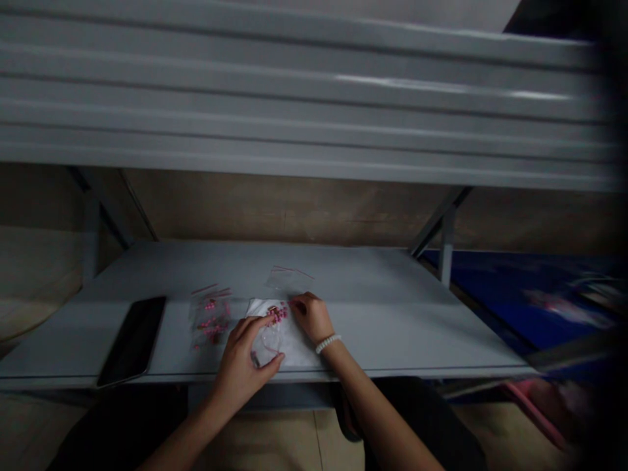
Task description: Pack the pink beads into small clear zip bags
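Pink beads (280, 313) lie in a small cluster on a white sheet (299, 347), with a gold-coloured bit at the cluster's edge. My left hand (244, 350) rests over the sheet's left side, thumb and forefinger spread wide, the forefinger tip at the beads. Between that finger and thumb a faint clear curve shows, too dim to name. Just right of the beads, my right hand (313, 317) is closed in a pinch, with a white bead bracelet on its wrist. What its fingertips hold is too small to make out.
Clear zip bags (212, 320) of pink beads lie left of the sheet, and another clear bag (289, 278) lies behind it. A dark phone or tablet (132, 340) sits at the table's (392, 314) front left. A ridged grey panel (294, 98) hangs low overhead.
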Motion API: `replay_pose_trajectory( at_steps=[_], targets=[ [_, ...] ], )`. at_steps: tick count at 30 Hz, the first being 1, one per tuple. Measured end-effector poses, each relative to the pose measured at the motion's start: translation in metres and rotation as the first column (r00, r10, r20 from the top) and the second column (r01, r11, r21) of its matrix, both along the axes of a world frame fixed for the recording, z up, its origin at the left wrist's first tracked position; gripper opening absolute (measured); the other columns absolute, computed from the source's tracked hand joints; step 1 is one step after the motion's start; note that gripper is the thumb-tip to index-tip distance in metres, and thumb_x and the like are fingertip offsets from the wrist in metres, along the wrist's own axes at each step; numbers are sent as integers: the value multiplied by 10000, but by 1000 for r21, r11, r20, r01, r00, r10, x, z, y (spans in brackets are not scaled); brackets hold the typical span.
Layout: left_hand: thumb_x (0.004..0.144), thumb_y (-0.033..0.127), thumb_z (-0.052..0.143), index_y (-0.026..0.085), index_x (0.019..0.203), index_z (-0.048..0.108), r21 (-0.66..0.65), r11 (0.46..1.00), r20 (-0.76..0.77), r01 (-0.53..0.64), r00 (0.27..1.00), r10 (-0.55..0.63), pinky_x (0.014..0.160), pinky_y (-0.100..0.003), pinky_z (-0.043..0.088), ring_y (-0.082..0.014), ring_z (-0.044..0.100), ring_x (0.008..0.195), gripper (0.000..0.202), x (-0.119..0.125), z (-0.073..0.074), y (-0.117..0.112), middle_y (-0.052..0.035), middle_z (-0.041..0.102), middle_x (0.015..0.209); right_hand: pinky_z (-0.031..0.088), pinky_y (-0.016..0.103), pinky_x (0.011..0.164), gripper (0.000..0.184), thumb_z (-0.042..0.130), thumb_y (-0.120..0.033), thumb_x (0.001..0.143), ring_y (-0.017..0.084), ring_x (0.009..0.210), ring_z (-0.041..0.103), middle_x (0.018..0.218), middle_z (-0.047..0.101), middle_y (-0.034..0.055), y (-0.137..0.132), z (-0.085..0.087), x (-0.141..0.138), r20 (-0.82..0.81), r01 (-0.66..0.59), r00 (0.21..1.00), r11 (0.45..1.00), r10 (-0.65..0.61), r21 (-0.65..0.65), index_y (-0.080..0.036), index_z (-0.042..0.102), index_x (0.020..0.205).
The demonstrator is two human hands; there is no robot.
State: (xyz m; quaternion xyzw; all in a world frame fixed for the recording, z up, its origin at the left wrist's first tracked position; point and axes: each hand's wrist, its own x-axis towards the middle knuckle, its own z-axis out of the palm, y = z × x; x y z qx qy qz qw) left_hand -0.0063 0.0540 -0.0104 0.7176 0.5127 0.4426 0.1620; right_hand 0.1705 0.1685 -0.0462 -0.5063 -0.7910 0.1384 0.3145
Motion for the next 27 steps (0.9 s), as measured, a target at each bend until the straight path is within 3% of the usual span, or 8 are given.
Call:
replay_pose_trajectory(
  at_steps=[8, 12, 15, 17, 19, 23, 27],
  targets=[
    [700, 150, 669, 252, 1207, 529, -13, 1000, -9, 15, 1000, -15, 921, -432, 480, -253, 575, 1077, 536, 0, 0, 0, -82, 606, 1163, 443, 246, 643, 137, 587, -55, 747, 155, 655, 584, 732, 651, 63, 2, 0, -1, -39, 49, 998, 999, -50, -15, -134, 699, 754],
    [709, 149, 661, 244, 1203, 524, -24, 1000, -26, 4, 1000, -5, 917, -430, 481, -252, 576, 1069, 522, 0, 1, 2, -82, 608, 1147, 433, 234, 625, 143, 582, -58, 754, 137, 645, 564, 742, 646, 56, -2, 11, 0, -145, 58, 988, 998, -59, -14, -137, 699, 775],
    [718, 159, 658, 237, 1191, 523, -31, 999, -42, -23, 999, 22, 910, -433, 483, -249, 582, 1048, 498, 0, 0, 3, -78, 613, 1116, 413, 222, 561, 73, 637, -184, 790, 120, 600, 533, 709, 636, 37, -13, 31, 1, -420, -157, 902, 983, 103, -94, -144, 698, 788],
    [721, 169, 659, 229, 1177, 525, -33, 999, -42, -36, 998, 35, 909, -433, 485, -249, 584, 1044, 478, 0, -2, 3, -78, 616, 1107, 399, 219, 542, 136, 673, -288, 793, 111, 595, 517, 698, 623, 25, -25, 46, -1, -549, -385, 792, 917, 267, -109, -156, 704, 797],
    [718, 178, 663, 221, 1163, 529, -24, 999, -35, -45, 998, 45, 912, -433, 486, -253, 582, 1055, 466, 1, -4, 3, -84, 614, 1120, 386, 219, 546, 150, 703, -321, 775, 108, 616, 502, 704, 607, 17, -36, 56, -5, -572, -521, 722, 850, 388, -81, -172, 718, 794],
    [706, 167, 662, 218, 1176, 524, 2, 998, -22, -56, 998, 56, 919, -433, 488, -259, 577, 1076, 492, 3, -9, 3, -92, 605, 1155, 380, 218, 549, 129, 717, -314, 771, 112, 647, 493, 714, 593, 16, -49, 59, -14, -543, -591, 696, 804, 470, -61, -187, 738, 780],
    [703, 160, 661, 226, 1204, 517, 3, 999, -31, -48, 998, 48, 917, -428, 491, -260, 576, 1079, 525, 3, -7, 4, -91, 602, 1162, 414, 222, 566, 158, 673, -319, 813, 119, 668, 531, 758, 626, 35, -45, 54, -11, -523, -616, 692, 785, 498, -67, -178, 743, 817]
  ],
)
